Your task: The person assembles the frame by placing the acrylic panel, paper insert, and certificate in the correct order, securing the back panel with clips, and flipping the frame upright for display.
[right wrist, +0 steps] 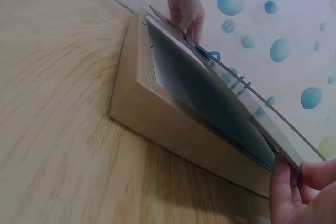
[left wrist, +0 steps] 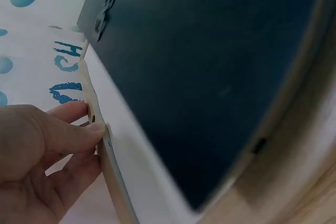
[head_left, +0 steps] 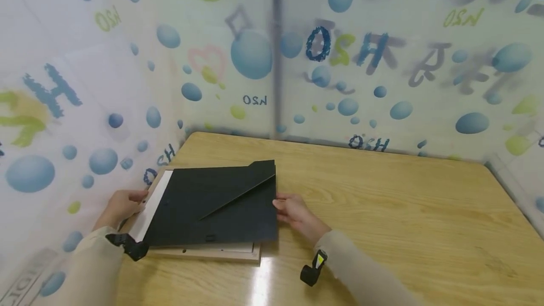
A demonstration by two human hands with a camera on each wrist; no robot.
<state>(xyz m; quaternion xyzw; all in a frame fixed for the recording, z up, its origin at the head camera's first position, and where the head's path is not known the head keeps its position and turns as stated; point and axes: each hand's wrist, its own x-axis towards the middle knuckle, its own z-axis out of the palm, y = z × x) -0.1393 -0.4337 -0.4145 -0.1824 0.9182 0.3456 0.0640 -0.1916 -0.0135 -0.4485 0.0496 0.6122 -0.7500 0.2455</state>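
A light wooden picture frame (head_left: pixel 204 253) lies face down at the left of the table. Its black backing board (head_left: pixel 182 202), with a stand flap (head_left: pixel 250 181) on its back, is tilted, the right side raised above the frame. My right hand (head_left: pixel 297 214) pinches the board's right edge between thumb and fingers. At the frame's left edge, my left hand (head_left: pixel 121 209) holds the wooden rim (left wrist: pixel 107 166), thumb on top. A white strip (head_left: pixel 154 207) shows between rim and board. In the right wrist view, a dark gap opens between the frame (right wrist: pixel 178 121) and the board (right wrist: pixel 239 98).
The wood-grain table (head_left: pixel 395 221) extends to the right of the frame. A patterned curtain (head_left: pixel 382 74) with blue and green dots hangs behind the table and along its left side (head_left: pixel 63 122), close by the left hand.
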